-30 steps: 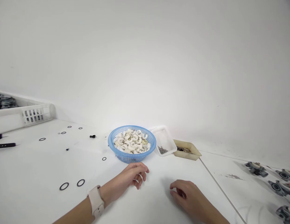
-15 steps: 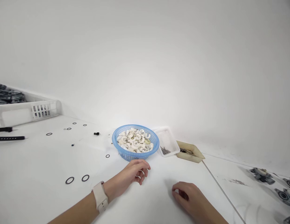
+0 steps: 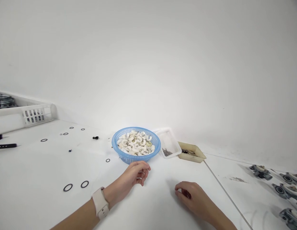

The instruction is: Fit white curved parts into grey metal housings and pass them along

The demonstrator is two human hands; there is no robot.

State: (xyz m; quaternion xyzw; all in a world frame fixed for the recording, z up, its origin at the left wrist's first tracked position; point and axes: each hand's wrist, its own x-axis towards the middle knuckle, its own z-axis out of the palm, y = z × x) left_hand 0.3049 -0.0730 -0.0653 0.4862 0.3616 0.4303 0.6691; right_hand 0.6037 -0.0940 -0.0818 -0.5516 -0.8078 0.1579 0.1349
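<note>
Blue basket [image 3: 136, 157] first, seen from the head camera: round, with holes in its wall, near the back of the white table [image 3: 38, 166] and close to the wall. Full of little white curved pieces [image 3: 136, 145], heaped up in the middle. Just in front of it, the left hand [image 3: 135, 174], palm down, fingers loosely bent, tips very near the front of the basket but apart from it, with nothing between them. A pale watch [image 3: 100, 203] on that wrist. Over to the right, the right hand [image 3: 193, 196], low on the table, well apart from the basket, fingers curled in under the palm; cannot tell if something small sits inside. Right of the basket, a white tray [image 3: 168, 140] with a few thin dark pins, and touching that, a tan tray [image 3: 192, 158]. From there, a thin metal rod [image 3: 225, 191] running down toward the near edge. Far right, some gray metal parts [image 3: 279, 189]. On the left, two black rings [image 3: 84, 184] side by side, more small rings farther back, and a white crate [image 3: 31, 113] in the corner. For a good job here, probably best to go slowly, keep the fingers soft, come in over the rim and not bump the front, and pick only from the top of the heap so nothing spills.
</note>
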